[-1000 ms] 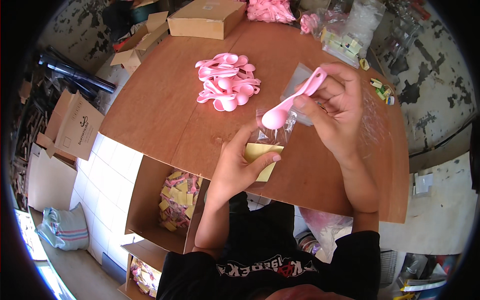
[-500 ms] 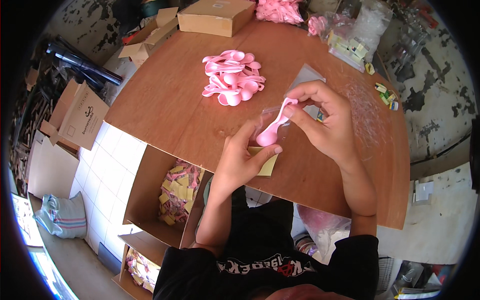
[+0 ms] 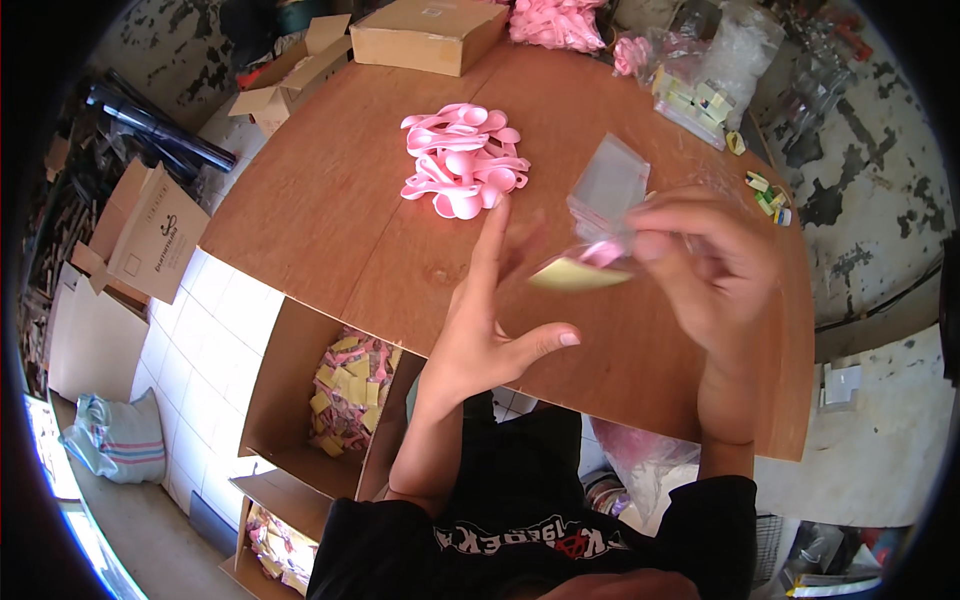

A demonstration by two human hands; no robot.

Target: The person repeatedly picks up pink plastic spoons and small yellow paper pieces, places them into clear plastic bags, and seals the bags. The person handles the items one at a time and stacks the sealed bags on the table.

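My right hand (image 3: 710, 270) pinches the top of a small clear plastic bag, smeared by motion. In the bag are a pink spoon (image 3: 603, 253), partly hidden, and a yellow card (image 3: 580, 274). My left hand (image 3: 478, 345) is open beside it, thumb and index finger spread, holding nothing. Beyond that hand, pink spoons (image 3: 462, 165) lie heaped on the brown wooden table (image 3: 330, 220). Flat, clear empty bags (image 3: 612, 178) lie stacked just past the held one.
An open carton (image 3: 285, 385) below the table's left edge contains many packets with pink spoons and yellow cards. A second carton (image 3: 270, 485) stands nearer me. On the far edge are a closed cardboard box (image 3: 425, 40) and bagged pink pieces (image 3: 557, 22). Small coloured pieces (image 3: 768, 197) lie at right.
My right hand has moved right with the bag, and the spoon is now inside it with the card. My left hand has let go and spread its fingers.
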